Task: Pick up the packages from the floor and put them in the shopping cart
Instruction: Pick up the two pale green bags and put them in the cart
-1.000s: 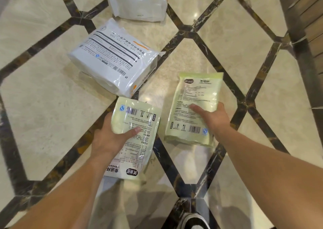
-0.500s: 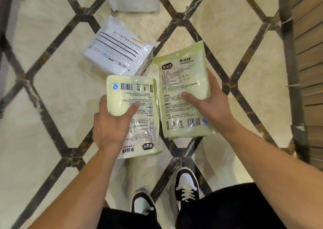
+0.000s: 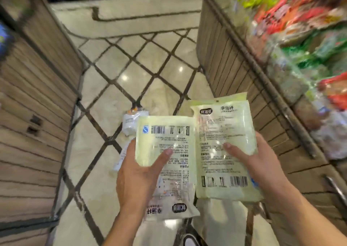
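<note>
My left hand point(image 3: 139, 174) grips a pale green package point(image 3: 169, 137) from its left edge, thumb across the printed back, barcode end pointing away. Beside it my right hand point(image 3: 259, 163) grips a second pale green package point(image 3: 223, 131) from its right edge, thumb on the front. Both packages are lifted well above the floor, side by side and nearly touching. Two white packages lie on the floor beyond and below them: one point(image 3: 131, 121) partly hidden behind the left green package, and the edge of another point(image 3: 122, 155) shows beside my left hand. No shopping cart is in view.
Wood-slatted shelf units stand on both sides, the left unit point(image 3: 33, 114) and the right unit point(image 3: 244, 88), leaving a marble aisle point(image 3: 146, 62) between them. Blurred colourful goods point(image 3: 300, 39) fill the right shelves. My shoe tip point(image 3: 189, 241) shows at the bottom.
Both hands have lifted the green packages higher. The view has swung up from the floor to the aisle and shelves, and the white packages now lie farther below.
</note>
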`<state>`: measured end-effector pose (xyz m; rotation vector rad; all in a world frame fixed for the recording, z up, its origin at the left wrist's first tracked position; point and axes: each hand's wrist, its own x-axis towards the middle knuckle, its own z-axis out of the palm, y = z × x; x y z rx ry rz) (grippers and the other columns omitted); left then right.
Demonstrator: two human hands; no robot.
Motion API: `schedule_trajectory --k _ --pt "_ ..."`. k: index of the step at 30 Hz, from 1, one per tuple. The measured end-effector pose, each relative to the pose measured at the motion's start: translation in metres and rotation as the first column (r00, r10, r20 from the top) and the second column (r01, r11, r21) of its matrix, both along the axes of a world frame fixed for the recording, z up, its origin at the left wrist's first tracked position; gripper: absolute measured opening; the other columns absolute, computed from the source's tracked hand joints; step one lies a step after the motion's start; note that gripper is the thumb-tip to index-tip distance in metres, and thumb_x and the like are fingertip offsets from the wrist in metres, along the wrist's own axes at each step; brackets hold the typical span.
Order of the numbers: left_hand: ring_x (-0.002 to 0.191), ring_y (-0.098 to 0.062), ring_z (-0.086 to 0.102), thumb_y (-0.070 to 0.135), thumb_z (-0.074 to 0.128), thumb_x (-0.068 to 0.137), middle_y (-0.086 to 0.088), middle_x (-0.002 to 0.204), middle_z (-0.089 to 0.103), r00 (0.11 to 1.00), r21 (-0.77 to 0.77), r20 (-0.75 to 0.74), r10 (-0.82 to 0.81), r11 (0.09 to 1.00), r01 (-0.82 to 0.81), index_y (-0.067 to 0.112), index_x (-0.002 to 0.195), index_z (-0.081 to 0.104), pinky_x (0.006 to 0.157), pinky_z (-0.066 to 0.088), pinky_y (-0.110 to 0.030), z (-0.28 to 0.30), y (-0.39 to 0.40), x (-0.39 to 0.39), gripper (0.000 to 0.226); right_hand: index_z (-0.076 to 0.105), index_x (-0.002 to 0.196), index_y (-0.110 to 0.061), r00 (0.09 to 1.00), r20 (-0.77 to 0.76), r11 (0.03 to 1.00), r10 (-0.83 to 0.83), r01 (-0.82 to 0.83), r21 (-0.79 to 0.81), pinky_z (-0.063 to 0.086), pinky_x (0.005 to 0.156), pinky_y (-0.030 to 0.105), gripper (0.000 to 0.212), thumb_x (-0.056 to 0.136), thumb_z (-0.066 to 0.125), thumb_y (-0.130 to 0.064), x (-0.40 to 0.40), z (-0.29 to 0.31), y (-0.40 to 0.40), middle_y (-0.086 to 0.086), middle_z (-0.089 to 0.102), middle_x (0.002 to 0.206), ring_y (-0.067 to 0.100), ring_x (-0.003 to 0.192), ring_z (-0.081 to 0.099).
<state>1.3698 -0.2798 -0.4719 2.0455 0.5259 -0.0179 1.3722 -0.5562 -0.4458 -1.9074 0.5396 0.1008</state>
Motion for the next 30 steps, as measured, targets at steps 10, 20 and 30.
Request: schedule_trajectory --k 10,20,30 --pt "0.095 -0.016 0.073 0.09 0.072 0.058 0.017 0.102 0.076 0.833 -0.025 0.331 -0.444 0.878 0.478 0.045 0.123 0.063 0.086 0.06 -0.045 0.291 -0.097 0.003 0.08 0.064 0.133 -0.031 0.892 0.317 0.944 -0.323 0.328 0.039 0.051 0.066 0.007 0.05 0.087 0.082 -0.039 -0.137 0.276 -0.069 -0.017 0.077 0.113 -0.01 0.091 0.072" --pt "0.098 -0.022 0.072 0.093 0.066 0.06 0.014 0.105 0.076 0.377 0.107 0.497 -0.782 0.486 0.867 0.041 0.118 0.067 0.091 0.058 -0.048 0.423 -0.234 -0.139 0.078 0.064 0.128 -0.031 0.532 0.525 0.643 -0.664 0.765 0.038 0.058 0.078 0.027 0.056 0.08 0.086 -0.048 -0.403 0.411 -0.087 -0.012 0.075 0.115 0.005 0.099 0.073" --pt "0.1 -0.02 0.07 0.088 0.07 0.068 0.016 0.103 0.074 -0.089 0.147 0.54 -0.837 -0.01 0.989 0.038 0.113 0.067 0.089 0.055 -0.043 0.467 -0.312 -0.421 0.068 0.059 0.13 -0.025 0.12 0.578 0.196 -0.807 0.978 0.07 0.053 0.055 0.009 0.055 0.084 0.087 -0.032 -0.739 0.441 -0.027 -0.009 0.074 0.111 -0.007 0.079 0.073"
